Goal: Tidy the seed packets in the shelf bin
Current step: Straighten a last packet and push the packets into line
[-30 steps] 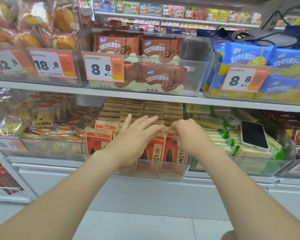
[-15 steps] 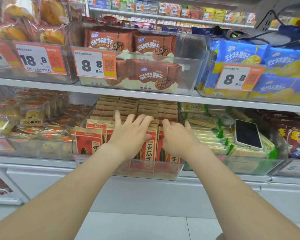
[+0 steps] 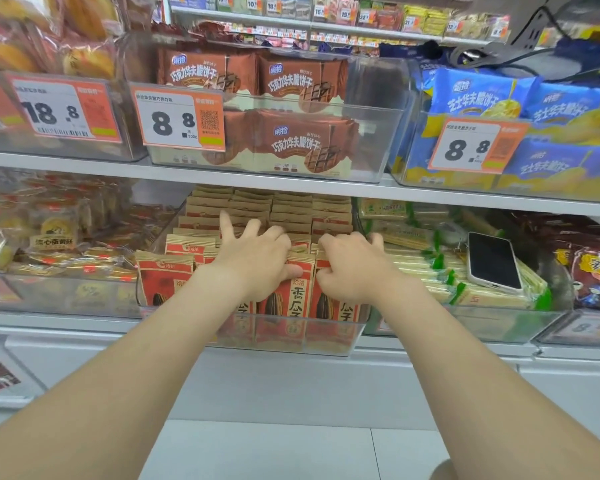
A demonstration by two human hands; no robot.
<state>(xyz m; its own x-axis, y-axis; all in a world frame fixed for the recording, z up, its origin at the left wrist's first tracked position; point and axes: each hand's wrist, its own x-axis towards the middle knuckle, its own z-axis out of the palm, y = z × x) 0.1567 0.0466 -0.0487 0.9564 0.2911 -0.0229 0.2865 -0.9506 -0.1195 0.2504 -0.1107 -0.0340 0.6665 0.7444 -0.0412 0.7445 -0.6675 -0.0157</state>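
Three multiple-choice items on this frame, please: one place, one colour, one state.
1. The phone lies: A on the green-edged packets right of the seed bin; B in a hand; C on the floor.
2. The wafer packs above the seed packets are: A green; B brown; C purple.
3. The left hand and right hand: A hang empty; B both grip seed packets; C lift the bin.
Key: A, it rests screen-up there; B, brown wrappers; B, both curl over the packet tops, thumbs in front.
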